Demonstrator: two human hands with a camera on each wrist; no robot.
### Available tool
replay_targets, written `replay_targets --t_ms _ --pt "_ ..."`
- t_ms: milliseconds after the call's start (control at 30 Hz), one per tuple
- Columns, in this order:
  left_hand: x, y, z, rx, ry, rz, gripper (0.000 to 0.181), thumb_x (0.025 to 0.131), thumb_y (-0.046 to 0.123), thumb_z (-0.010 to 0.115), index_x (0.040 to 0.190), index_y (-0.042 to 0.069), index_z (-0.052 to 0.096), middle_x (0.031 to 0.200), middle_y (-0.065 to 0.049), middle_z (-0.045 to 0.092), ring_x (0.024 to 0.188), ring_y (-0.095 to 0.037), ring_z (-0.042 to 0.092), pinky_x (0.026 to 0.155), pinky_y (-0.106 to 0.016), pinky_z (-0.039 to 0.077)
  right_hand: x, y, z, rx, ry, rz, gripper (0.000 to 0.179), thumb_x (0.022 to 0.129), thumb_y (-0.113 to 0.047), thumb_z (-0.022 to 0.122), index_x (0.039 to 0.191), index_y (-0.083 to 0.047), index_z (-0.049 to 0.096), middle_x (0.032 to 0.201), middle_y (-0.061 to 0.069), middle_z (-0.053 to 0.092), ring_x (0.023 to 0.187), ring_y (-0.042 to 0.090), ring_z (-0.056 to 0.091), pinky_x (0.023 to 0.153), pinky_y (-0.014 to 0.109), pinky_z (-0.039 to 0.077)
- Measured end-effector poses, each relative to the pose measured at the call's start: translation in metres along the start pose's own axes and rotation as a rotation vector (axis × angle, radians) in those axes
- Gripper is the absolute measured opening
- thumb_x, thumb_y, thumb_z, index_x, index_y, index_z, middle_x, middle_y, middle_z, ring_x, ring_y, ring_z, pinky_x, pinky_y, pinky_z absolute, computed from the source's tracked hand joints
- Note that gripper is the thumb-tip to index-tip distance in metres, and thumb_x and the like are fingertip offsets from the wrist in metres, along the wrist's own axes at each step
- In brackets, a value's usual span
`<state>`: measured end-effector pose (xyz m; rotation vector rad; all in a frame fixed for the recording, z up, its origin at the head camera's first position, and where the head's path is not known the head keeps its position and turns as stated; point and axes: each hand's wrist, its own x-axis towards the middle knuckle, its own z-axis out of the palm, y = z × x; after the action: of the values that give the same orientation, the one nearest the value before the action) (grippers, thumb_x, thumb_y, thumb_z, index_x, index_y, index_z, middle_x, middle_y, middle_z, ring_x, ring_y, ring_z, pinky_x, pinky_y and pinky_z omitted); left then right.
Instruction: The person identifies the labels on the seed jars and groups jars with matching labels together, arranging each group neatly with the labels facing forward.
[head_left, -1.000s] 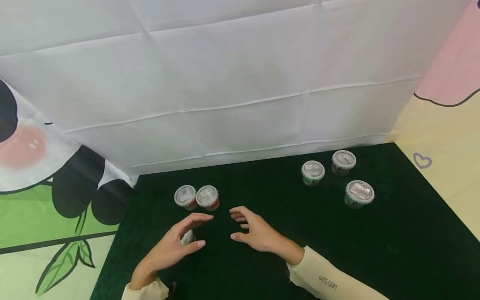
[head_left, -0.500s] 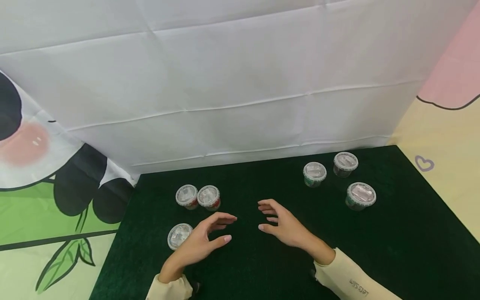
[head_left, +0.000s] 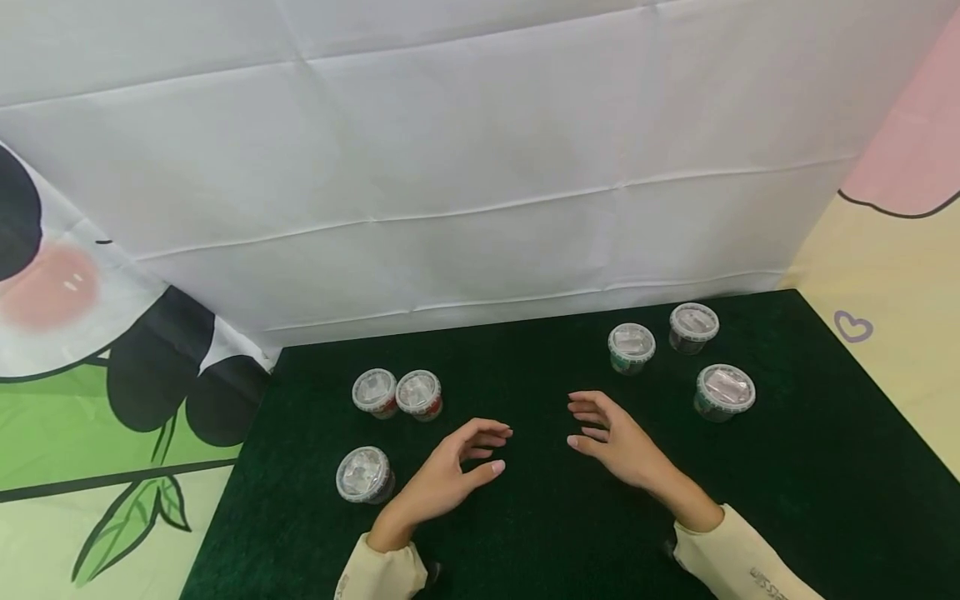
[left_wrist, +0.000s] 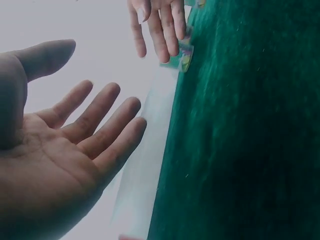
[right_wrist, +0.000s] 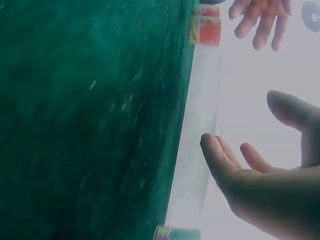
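Observation:
My left hand, relaxed and holding nothing, hovers above the green cloth, right of a lidded plastic tub. Farther back, two tubs with red labels, the left one and the right one, stand side by side. Nothing is in my right hand either; it faces the left across a gap. Beyond it are a green-labelled tub, a rear tub and a nearer tub. In the left wrist view the left palm shows with loosely spread fingers.
A green cloth covers the table. Behind it rises a white fabric backdrop, with printed cartoon panels at both sides. In the right wrist view, a red-labelled tub stands near the table's far edge.
Both hands have moved right, the right one farther, so the gap between them is wider. The near-left tub, earlier mostly behind the left hand, is now uncovered. The tubs stay where they were.

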<state>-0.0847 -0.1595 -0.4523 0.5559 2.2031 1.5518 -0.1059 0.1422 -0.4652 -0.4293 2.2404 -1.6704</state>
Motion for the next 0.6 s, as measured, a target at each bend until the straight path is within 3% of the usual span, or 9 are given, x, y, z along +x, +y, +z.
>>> replay_targets --t_ms 67,100,200,400,600 --pt "0.005 -0.002 0.004 0.007 0.002 0.018 0.05 0.106 0.019 0.064 0.149 0.001 0.048 0.149 -0.016 0.056 0.135 -0.038 0.057 0.112 -0.057 0.048 -0.002 0.002 -0.005 -0.006 0.016 0.012 0.064 0.1 -0.008 0.068 0.154 0.005 0.036 0.152 0.033 0.047 0.141 0.05 0.049 0.114 0.059 0.046" --pt "0.008 -0.009 0.005 0.022 -0.002 0.056 0.049 0.107 0.022 0.062 0.15 0.003 0.048 0.149 -0.014 0.056 0.133 -0.035 0.058 0.11 -0.053 0.051 -0.003 0.003 -0.007 -0.012 0.024 0.017 0.064 0.101 -0.008 0.068 0.154 0.005 0.036 0.152 0.033 0.047 0.141 0.05 0.049 0.114 0.059 0.046" --pt "0.015 -0.01 0.009 0.026 0.01 0.073 0.048 0.108 0.026 0.062 0.149 0.004 0.049 0.148 -0.015 0.056 0.132 -0.034 0.058 0.108 -0.051 0.052 -0.006 0.007 -0.014 -0.023 0.051 0.033 0.063 0.101 -0.007 0.068 0.154 0.006 0.036 0.152 0.033 0.047 0.141 0.05 0.048 0.114 0.059 0.045" --pt "0.026 -0.003 0.02 -0.03 0.046 -0.017 0.048 0.107 0.017 0.062 0.149 0.001 0.048 0.15 -0.018 0.054 0.137 -0.04 0.054 0.114 -0.055 0.047 -0.008 0.015 -0.025 -0.039 0.115 0.062 0.061 0.101 -0.007 0.067 0.154 0.006 0.037 0.152 0.033 0.046 0.142 0.05 0.048 0.115 0.06 0.044" --pt "0.038 -0.001 0.031 -0.019 0.067 -0.019 0.046 0.107 0.017 0.062 0.149 0.002 0.05 0.15 -0.015 0.056 0.136 -0.035 0.056 0.113 -0.054 0.047 -0.011 0.016 -0.032 -0.054 0.189 0.072 0.059 0.102 -0.004 0.065 0.153 0.007 0.037 0.154 0.034 0.044 0.143 0.051 0.046 0.116 0.061 0.043"
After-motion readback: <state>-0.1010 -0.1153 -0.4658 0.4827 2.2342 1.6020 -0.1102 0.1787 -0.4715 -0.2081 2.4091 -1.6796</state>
